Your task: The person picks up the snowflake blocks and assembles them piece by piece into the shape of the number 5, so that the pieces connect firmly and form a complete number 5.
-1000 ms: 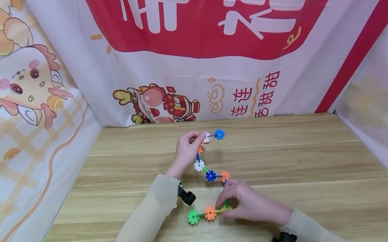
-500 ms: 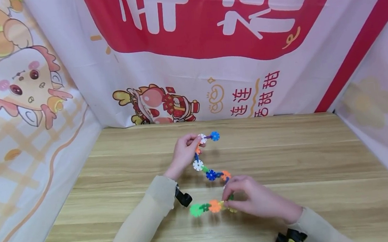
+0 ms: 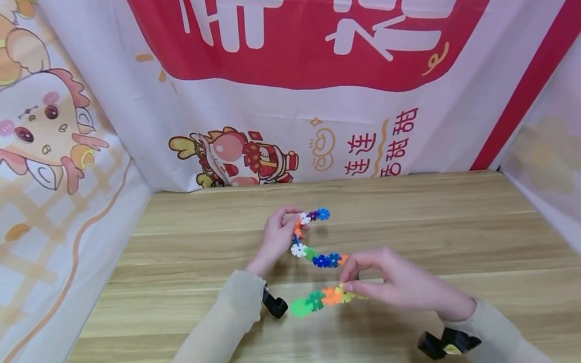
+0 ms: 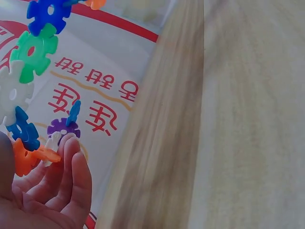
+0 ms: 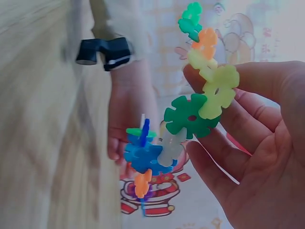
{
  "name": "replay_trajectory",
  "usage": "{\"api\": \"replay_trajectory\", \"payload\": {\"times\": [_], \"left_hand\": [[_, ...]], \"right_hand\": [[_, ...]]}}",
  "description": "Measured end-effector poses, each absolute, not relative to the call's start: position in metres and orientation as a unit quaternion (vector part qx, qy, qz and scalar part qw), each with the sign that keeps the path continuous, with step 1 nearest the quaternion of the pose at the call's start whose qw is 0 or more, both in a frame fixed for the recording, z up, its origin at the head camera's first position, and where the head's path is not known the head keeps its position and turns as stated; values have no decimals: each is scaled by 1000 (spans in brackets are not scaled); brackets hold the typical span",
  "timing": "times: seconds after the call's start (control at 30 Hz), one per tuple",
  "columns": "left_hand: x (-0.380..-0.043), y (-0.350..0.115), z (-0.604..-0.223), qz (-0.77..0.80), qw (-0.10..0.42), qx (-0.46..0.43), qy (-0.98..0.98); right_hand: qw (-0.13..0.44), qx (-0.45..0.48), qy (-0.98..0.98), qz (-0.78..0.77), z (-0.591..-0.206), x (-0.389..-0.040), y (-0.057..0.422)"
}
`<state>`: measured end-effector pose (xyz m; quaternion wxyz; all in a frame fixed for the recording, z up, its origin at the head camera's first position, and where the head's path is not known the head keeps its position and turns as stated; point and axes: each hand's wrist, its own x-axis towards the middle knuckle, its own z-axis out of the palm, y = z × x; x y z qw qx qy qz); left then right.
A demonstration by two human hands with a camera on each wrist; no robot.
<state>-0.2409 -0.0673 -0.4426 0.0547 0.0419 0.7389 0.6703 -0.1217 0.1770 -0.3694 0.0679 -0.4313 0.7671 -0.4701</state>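
Observation:
A chain of interlocking plastic snowflake discs (image 3: pixel 299 250) in several colours stretches between my two hands in an S-like curve. My left hand (image 3: pixel 276 237) pinches it at an orange disc (image 4: pixel 26 160) near the far end. Beyond those fingers, a white, a purple (image 4: pixel 63 127) and a blue disc (image 3: pixel 323 214) stick out to the right. My right hand (image 3: pixel 395 282) pinches a yellow disc (image 5: pixel 221 93), close to a dark green disc (image 5: pixel 190 116). From there the near end runs left through orange to a bright green disc (image 3: pixel 301 307). Part of the chain is hidden behind the right fingers.
Below is a wood-grain table (image 3: pixel 460 218). A white and red printed cloth (image 3: pixel 282 84) hangs at its back edge, with more printed cloth (image 3: pixel 40 226) along the left and right sides. Each wrist wears a black camera mount (image 3: pixel 275 304).
My right hand has moved up and to the right, drawing the chain's near end with it and turning its discs. My left hand has dipped slightly toward me.

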Motion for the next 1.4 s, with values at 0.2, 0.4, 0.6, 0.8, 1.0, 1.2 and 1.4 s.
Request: {"api": "replay_trajectory", "payload": {"times": [0.2, 0.4, 0.6, 0.8, 1.0, 1.2, 1.4], "left_hand": [[-236, -69, -447, 658, 69, 58, 748], [-229, -70, -449, 624, 71, 85, 774], [-219, -72, -449, 616, 108, 123, 770], [-210, -72, -451, 658, 178, 122, 721], [-203, -69, -449, 661, 225, 116, 707], [-197, -69, -449, 643, 264, 136, 706], [-191, -70, -448, 624, 281, 141, 716]], "right_hand": [[69, -416, 771, -477, -354, -124, 176], [75, -400, 773, -487, -336, -130, 177], [83, -374, 757, -530, -325, -142, 178], [95, -294, 754, -579, -314, -156, 184], [132, -212, 707, -662, -306, -169, 187], [157, -196, 632, -733, -307, -179, 187], [155, -184, 596, -766, -310, -182, 186]]}}
